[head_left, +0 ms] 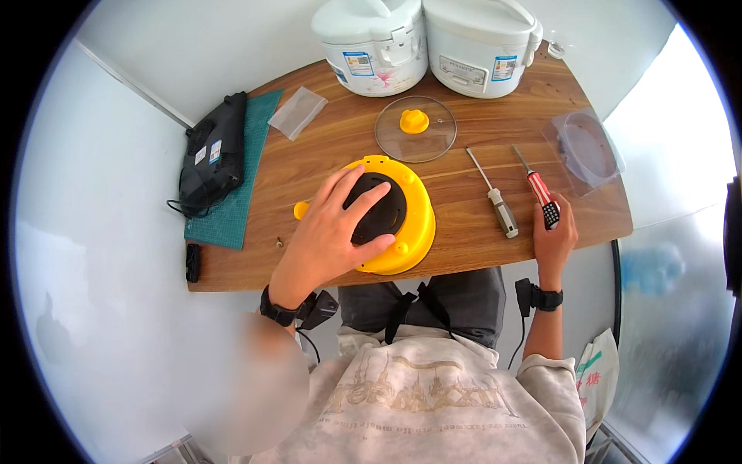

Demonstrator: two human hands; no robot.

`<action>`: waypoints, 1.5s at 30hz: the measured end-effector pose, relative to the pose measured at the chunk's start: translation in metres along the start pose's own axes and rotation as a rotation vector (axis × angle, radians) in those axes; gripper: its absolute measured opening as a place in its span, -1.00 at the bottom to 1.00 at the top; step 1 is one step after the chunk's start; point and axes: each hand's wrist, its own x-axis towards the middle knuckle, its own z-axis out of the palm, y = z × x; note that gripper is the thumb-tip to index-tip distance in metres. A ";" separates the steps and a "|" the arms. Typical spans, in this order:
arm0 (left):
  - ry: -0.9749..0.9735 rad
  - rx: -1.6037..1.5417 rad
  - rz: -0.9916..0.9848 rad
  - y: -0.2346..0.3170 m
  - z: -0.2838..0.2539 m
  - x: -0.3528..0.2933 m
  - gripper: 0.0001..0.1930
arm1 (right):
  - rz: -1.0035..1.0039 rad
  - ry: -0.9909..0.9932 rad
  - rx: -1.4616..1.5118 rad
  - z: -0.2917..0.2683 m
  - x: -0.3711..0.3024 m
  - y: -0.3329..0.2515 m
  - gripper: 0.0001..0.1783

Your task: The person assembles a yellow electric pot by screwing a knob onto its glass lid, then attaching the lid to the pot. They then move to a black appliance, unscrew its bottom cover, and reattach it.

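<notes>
My left hand [321, 228] lies with fingers spread over a round yellow appliance [421, 220], which rests upside down with its black bottom plate [393, 210] facing up. It looks like a small electric pot; a yellow handle [300, 209] juts out on its left. My right hand [558, 236] has its fingers round the handle of a red, white and black screwdriver [540, 189], whose shaft points away from me on the table. Left of it lies a second screwdriver with a grey handle [503, 214]. A small screw-like piece [279, 242] sits left of my left hand.
Beyond the pot lies a glass lid [390, 143] with a yellow knob. Two white rice cookers [375, 58] stand at the back. A clear plastic container [585, 151] is at right. A plastic bag [298, 112], green cutting mat [220, 230] and black device [212, 155] lie at left.
</notes>
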 end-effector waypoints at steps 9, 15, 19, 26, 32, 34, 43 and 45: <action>-0.017 0.012 0.043 -0.007 0.009 -0.007 -0.34 | 0.001 0.013 -0.002 0.001 -0.001 0.002 -0.69; 0.015 -0.060 0.017 -0.013 0.017 -0.012 -0.35 | -0.012 0.025 -0.018 0.001 0.000 0.000 -0.68; 0.051 -0.107 0.008 -0.013 0.021 -0.012 -0.30 | 0.003 0.011 -0.024 0.001 -0.001 0.001 -0.68; 0.024 -0.116 -0.014 -0.015 0.019 -0.012 -0.37 | 0.019 0.003 -0.021 0.000 -0.001 -0.001 -0.68; 0.018 -0.104 -0.032 -0.013 0.016 -0.012 -0.43 | 0.003 0.010 -0.023 0.001 0.000 0.001 -0.69; -0.005 -0.081 -0.037 -0.013 0.016 -0.011 -0.42 | -0.005 0.018 -0.010 0.001 -0.002 0.003 -0.69; 0.125 -0.058 -0.093 -0.009 0.024 -0.012 -0.46 | -0.026 0.010 -0.047 0.004 -0.002 0.007 -0.66; 0.177 -0.088 -0.070 -0.004 0.020 -0.010 -0.51 | 0.016 -0.017 -0.034 0.002 -0.003 0.008 -0.66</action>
